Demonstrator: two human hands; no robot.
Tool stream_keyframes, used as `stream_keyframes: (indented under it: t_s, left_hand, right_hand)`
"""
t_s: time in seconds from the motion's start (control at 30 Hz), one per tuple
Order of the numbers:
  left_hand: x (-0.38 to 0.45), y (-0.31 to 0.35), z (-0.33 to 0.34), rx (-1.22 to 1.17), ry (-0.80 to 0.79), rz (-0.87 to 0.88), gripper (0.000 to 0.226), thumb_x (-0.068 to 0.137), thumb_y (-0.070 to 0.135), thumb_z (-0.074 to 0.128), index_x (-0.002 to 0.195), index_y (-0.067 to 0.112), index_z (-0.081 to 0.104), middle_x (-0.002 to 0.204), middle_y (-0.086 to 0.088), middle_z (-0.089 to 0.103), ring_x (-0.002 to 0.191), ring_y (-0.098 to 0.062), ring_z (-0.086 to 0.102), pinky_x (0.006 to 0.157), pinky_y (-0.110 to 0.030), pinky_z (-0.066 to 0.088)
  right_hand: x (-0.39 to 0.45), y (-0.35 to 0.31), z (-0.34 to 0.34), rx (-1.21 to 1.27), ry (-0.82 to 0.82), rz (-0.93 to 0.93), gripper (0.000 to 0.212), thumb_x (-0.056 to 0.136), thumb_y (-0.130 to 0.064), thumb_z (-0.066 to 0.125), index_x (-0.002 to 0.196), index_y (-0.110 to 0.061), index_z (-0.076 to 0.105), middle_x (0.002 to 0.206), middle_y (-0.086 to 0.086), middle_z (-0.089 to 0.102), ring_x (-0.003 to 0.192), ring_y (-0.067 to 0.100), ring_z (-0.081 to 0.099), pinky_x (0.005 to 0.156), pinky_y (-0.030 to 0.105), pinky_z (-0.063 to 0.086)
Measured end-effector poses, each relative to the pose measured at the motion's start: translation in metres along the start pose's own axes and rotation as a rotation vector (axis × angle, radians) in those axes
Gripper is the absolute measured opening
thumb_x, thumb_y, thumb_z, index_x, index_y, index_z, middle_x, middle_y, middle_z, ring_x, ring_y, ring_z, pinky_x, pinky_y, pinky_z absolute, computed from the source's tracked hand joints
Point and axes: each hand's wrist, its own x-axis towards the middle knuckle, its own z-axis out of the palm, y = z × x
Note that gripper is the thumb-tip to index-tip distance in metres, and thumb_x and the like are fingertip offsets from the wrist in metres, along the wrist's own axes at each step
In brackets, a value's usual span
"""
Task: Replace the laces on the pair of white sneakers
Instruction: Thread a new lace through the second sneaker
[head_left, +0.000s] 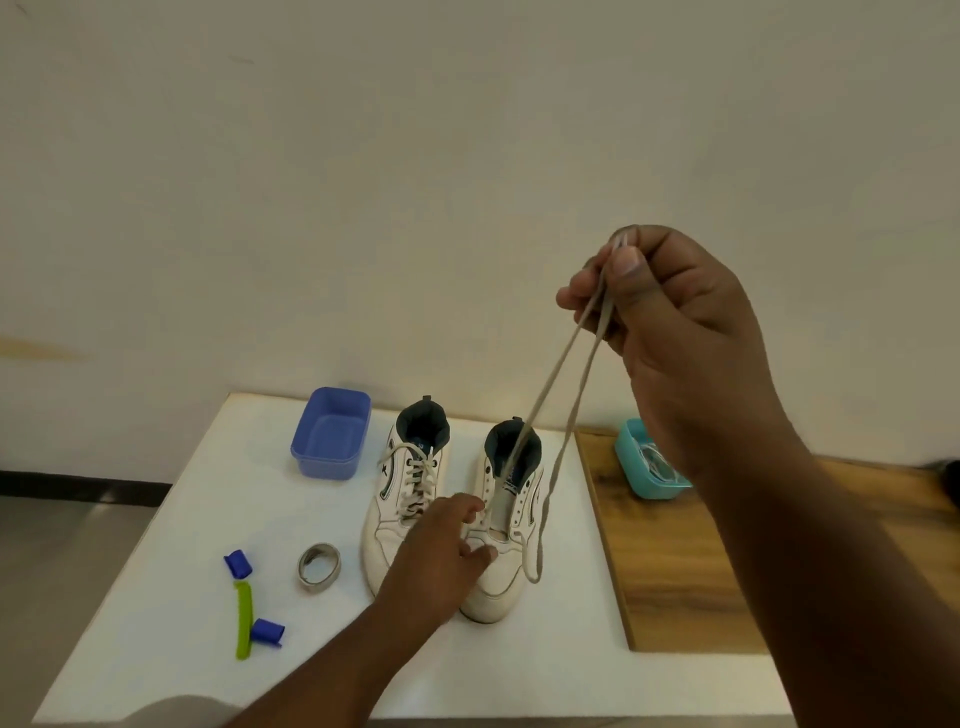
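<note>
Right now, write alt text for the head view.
The right hand pinches a grey lace lifted clear of the right sneaker, which the left hand steadies. The left sneaker beside it remains laced.

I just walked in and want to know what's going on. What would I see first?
First, the right hand raised high, its fingers pinching a long grey lace that trails down to the right sneaker. Below, the left hand steadies that sneaker on the white table, while the left sneaker beside it is laced up.
</note>
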Motion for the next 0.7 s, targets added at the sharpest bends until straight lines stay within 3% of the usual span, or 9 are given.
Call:
stream_keyframes:
  t_s: [0.1,0.2,0.3,0.43,0.53,0.63,0.7]
  left_hand:
    - [0.005,-0.003,0.012,0.098,0.02,0.053,0.032,0.095,0.034,0.065,0.127,0.031,0.058,0.114,0.013,0.056,0.089,-0.003,0.059,0.086,-0.02,0.048]
    - [0.014,-0.006,0.014,0.024,0.114,0.008,0.01,0.095,0.027,0.065,0.104,0.032,0.066,0.097,0.016,0.06,0.085,-0.004,0.061,0.079,-0.018,0.048]
    - [0.02,-0.007,0.018,-0.01,0.139,-0.006,0.015,0.095,0.023,0.065,0.087,0.035,0.062,0.086,0.016,0.064,0.079,-0.002,0.063,0.074,-0.022,0.052]
    - [0.023,-0.002,0.022,-0.099,0.198,-0.061,0.015,0.102,0.023,0.048,0.088,0.026,0.051,0.078,0.01,0.068,0.072,-0.003,0.065,0.066,-0.029,0.057]
    - [0.018,0.0,0.024,-0.189,0.272,-0.064,0.012,0.104,0.024,0.041,0.093,0.025,0.045,0.085,0.012,0.069,0.077,0.0,0.066,0.067,-0.025,0.055]
    - [0.015,-0.005,0.029,-0.134,0.23,-0.017,0.008,0.103,0.029,0.049,0.097,0.027,0.043,0.088,0.013,0.064,0.077,0.0,0.063,0.066,-0.018,0.051]
    - [0.016,-0.012,0.032,-0.065,0.173,0.008,0.012,0.1,0.028,0.057,0.109,0.03,0.048,0.099,0.016,0.06,0.089,0.001,0.061,0.076,-0.016,0.051]
  right_hand:
    - [0.004,-0.006,0.001,-0.05,-0.056,-0.004,0.021,0.109,-0.014,0.042,0.102,-0.012,0.062,0.091,0.001,0.072,0.099,0.033,0.069,0.093,0.048,0.056]
    - [0.004,-0.006,0.001,-0.044,-0.086,0.018,0.021,0.108,-0.013,0.042,0.102,-0.013,0.062,0.091,0.001,0.071,0.101,0.034,0.068,0.094,0.052,0.054]
    - [0.005,-0.008,0.0,-0.021,-0.089,0.038,0.022,0.109,-0.013,0.041,0.101,-0.014,0.062,0.091,0.0,0.071,0.1,0.032,0.069,0.095,0.051,0.054]
    - [0.011,-0.01,-0.007,0.05,-0.06,0.071,0.025,0.109,-0.016,0.039,0.1,-0.019,0.062,0.093,0.0,0.071,0.105,0.032,0.07,0.098,0.048,0.054]
    - [0.013,-0.012,-0.013,0.12,-0.004,0.094,0.024,0.11,-0.017,0.039,0.1,-0.018,0.061,0.094,0.001,0.071,0.106,0.031,0.07,0.099,0.045,0.054]
    - [0.014,-0.015,-0.015,0.146,0.027,0.088,0.023,0.11,-0.018,0.039,0.102,-0.017,0.061,0.094,0.001,0.071,0.109,0.032,0.07,0.101,0.046,0.054]
    - [0.015,-0.018,-0.014,0.143,0.025,0.069,0.022,0.109,-0.018,0.04,0.102,-0.017,0.061,0.095,0.001,0.071,0.11,0.032,0.069,0.102,0.048,0.053]
